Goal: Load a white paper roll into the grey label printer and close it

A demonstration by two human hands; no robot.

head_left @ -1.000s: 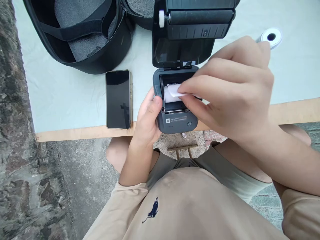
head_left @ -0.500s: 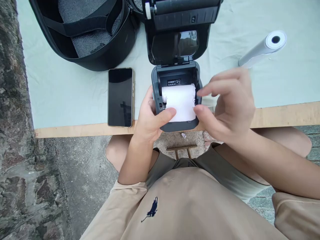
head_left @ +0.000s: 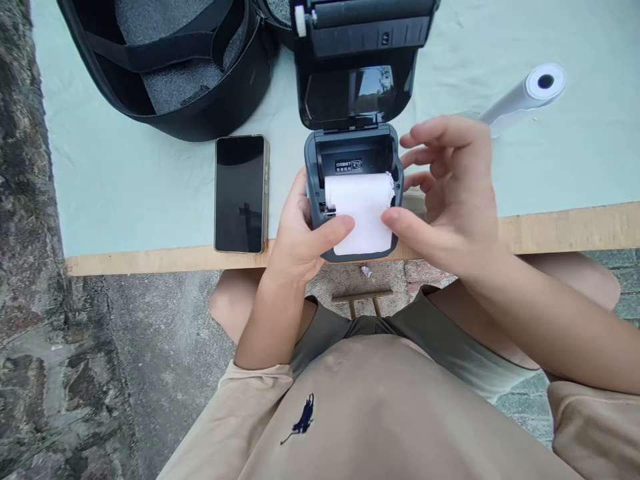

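A small dark label printer [head_left: 314, 193] sits at the table's near edge, its black lid [head_left: 355, 93] swung up and back. Inside lies a white paper roll [head_left: 360, 217], its loose end drawn over the front rim and its right side ragged. My left hand [head_left: 300, 237] grips the printer from the left, thumb pressed on the paper. My right hand [head_left: 450, 193] is at the printer's right side, fingers spread and curved; its thumb tip touches the paper's right edge.
Left of the printer lies a phone [head_left: 241, 193], below an open black zip case [head_left: 215, 107] with grey foam. A larger white paper roll [head_left: 525, 97] lies on the cloth-covered table [head_left: 135, 193] at the right. A paper scrap [head_left: 367, 271] shows below the table's edge.
The paper's loose end reaches further toward me over the printer's front rim. My right fingers have spread and moved up along the printer's side, while my left hand keeps its grip.
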